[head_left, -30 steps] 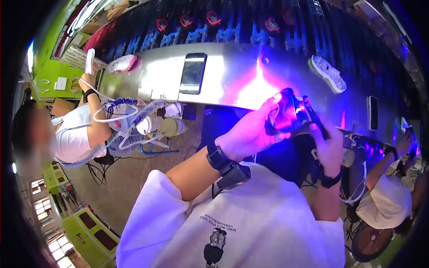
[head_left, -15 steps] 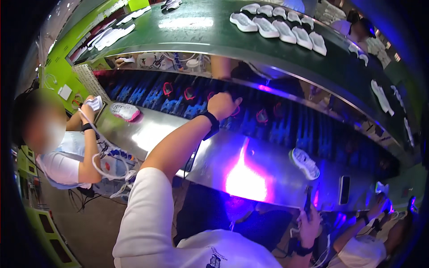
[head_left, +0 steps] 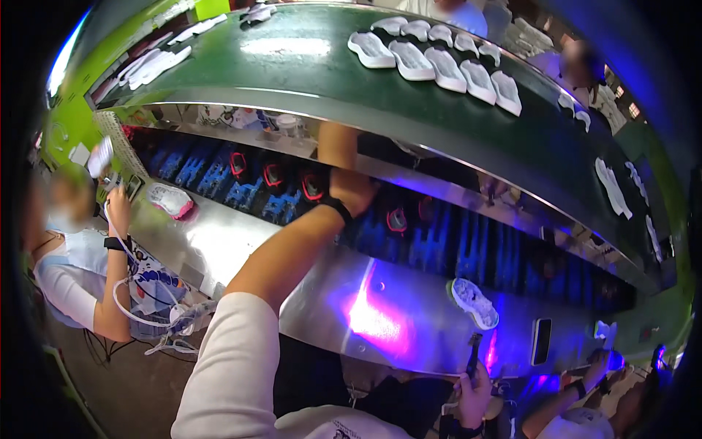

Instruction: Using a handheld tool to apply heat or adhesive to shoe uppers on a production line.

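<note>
My left hand [head_left: 354, 192] reaches over the dark conveyor [head_left: 468, 245], up against the metal side of the raised bench. Its fingers are blurred and in shadow, so whether they hold anything is hidden. Nearby on the conveyor lie dark shoe pieces with red-pink collars, among them one shoe piece [head_left: 313, 187] left of the hand and another [head_left: 397, 219] to its right. Low at the right, my right hand [head_left: 474, 395] is closed round a slim dark tool [head_left: 474, 355], its tip pointing up. Just beyond that tip, a white shoe sole [head_left: 475, 304] with a greenish edge rests on the metal table.
A phone [head_left: 541, 342] lies right of the sole. Another sole with a pink end [head_left: 170, 201] sits at the table's left. White soles [head_left: 442, 69] line the raised green bench [head_left: 307, 73]. A co-worker [head_left: 80, 263] is at left, another person [head_left: 578, 417] at lower right.
The whole view has shifted, moving the table's things leftward. My left hand is now closer to the raised bench's side. The co-worker at left has lifted a white sole higher.
</note>
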A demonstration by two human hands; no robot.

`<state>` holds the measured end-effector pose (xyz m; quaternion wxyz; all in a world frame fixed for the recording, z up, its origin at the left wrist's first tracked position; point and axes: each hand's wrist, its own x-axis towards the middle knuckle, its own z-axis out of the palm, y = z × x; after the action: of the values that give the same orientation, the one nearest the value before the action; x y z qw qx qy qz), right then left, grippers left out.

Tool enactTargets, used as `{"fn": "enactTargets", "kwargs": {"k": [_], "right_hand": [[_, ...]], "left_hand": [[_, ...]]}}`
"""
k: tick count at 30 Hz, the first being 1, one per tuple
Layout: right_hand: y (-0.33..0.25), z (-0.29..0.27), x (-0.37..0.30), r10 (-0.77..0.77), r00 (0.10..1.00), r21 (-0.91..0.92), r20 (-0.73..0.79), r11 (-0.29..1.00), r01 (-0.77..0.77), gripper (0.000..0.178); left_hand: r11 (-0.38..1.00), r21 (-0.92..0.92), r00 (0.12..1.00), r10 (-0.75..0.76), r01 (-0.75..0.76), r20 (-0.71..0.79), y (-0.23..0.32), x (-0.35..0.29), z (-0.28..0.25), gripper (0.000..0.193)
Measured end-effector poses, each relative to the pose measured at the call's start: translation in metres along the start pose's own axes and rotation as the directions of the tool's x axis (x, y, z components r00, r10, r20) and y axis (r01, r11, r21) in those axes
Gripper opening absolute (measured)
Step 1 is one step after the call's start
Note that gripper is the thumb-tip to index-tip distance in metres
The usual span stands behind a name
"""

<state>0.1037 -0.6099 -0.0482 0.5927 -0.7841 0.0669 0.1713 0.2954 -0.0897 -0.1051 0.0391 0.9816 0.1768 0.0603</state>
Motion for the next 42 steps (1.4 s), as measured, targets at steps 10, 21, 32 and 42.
{"fn": "enactTargets", "kwargs": {"k": [10, 21, 32, 42], "right_hand": [[-0.012, -0.015, -0.029, -0.187, 0.982, -0.246, -0.024, 0.953, 0.175, 0.034], [0.074, -0.054, -0.058, -0.111, 0.98, -0.123, -0.167, 0.988, 0.091, 0.05], [0.004, 0.006, -0.053, -0.264, 0.963, 0.052, -0.061, 0.962, 0.267, 0.038], [-0.04, 0.01, -0.089, -0.294, 0.952, 0.078, 0.088, 0.955, 0.287, 0.034]], "left_hand": [[0.993, -0.012, 0.993, 0.114, -0.115, -0.038, 0.147, 0.015, 0.071, 0.068], [0.615, -0.392, 0.686, 0.725, -0.684, -0.06, 0.136, -0.207, -0.085, 0.042], [0.859, -0.267, 0.869, 0.479, -0.436, 0.122, 0.148, -0.295, -0.094, 0.024], [0.436, -0.774, 0.887, 0.27, -0.459, -0.374, 0.135, -0.364, -0.146, 0.068]]}}
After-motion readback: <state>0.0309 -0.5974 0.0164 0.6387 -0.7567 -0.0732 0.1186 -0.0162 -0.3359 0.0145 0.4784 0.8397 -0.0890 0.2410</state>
